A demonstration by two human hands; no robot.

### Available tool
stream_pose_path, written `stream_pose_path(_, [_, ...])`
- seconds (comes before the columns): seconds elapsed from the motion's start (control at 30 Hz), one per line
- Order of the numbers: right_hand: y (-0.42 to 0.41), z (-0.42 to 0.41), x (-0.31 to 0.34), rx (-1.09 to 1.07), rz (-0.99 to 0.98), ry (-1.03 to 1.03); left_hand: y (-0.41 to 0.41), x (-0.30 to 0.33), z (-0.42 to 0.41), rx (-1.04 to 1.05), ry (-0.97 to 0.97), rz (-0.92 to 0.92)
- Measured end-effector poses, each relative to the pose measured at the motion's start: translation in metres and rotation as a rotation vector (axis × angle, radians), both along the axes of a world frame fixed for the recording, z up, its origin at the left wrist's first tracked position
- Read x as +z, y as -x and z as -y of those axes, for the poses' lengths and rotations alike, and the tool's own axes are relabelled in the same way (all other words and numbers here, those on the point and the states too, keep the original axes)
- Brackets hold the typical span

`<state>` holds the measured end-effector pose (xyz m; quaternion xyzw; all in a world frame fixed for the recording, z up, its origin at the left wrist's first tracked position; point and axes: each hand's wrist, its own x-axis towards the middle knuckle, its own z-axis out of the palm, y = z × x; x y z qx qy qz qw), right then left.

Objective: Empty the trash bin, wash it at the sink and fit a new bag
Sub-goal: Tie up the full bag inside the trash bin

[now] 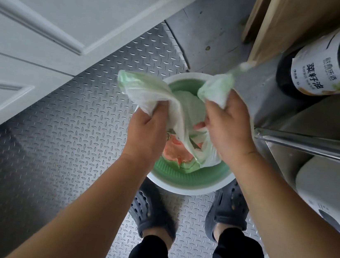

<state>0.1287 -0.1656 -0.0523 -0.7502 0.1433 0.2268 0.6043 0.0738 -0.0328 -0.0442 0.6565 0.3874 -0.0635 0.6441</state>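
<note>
Open floor (61, 127) lies to the left of the trash bin (181, 186), up to the white door (50, 15). On the right a metal shelf rail (305, 144) and an oil bottle (328, 67) crowd close; two shoes (151, 213) stand just beside its near rim

**Thin plastic over hard plastic, on patterned metal**

The bag (180, 108) is thin, crinkled, translucent plastic, pale green to white, with a faint sheen. The bin (179, 183) looks like smooth hard plastic: a white matt rim and a green inner wall with fine ribs. The floor (66, 137) is grey metal tread plate, embossed with small raised dashes and softly reflective. The door (51, 5) is smooth, white and painted. The bottle (323, 71) is dark and glossy with a matt paper label. The rail (314, 145) is polished metal. The clogs (153, 215) are matt, perforated, rubbery.
</note>
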Motion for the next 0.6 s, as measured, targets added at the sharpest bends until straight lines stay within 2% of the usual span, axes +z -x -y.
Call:
stream_pose_path(0.07, [-0.006,-0.003,-0.003,0.146,0.153,0.152,-0.002,0.003,0.005,-0.049,0.027,-0.004])
stream_pose_path(0.13, [-0.013,-0.006,-0.005,0.206,0.229,0.2,-0.002,0.007,0.008,-0.088,0.047,0.023])
stream_pose_path(0.3, [-0.023,-0.021,-0.007,0.131,0.152,0.212,-0.001,0.005,0.01,-0.191,-0.032,0.049])
stream_pose_path(0.47, [-0.031,-0.021,-0.009,0.136,-0.221,0.094,0.0,0.007,0.009,-0.191,-0.058,0.026])
stream_pose_path(0.53, [-0.034,-0.022,-0.011,0.172,-0.218,0.165,0.0,0.008,0.008,-0.181,-0.061,0.015])
stream_pose_path(0.6, [-0.035,-0.023,-0.013,0.324,-0.1,0.318,0.0,0.008,0.007,-0.168,-0.036,0.021])
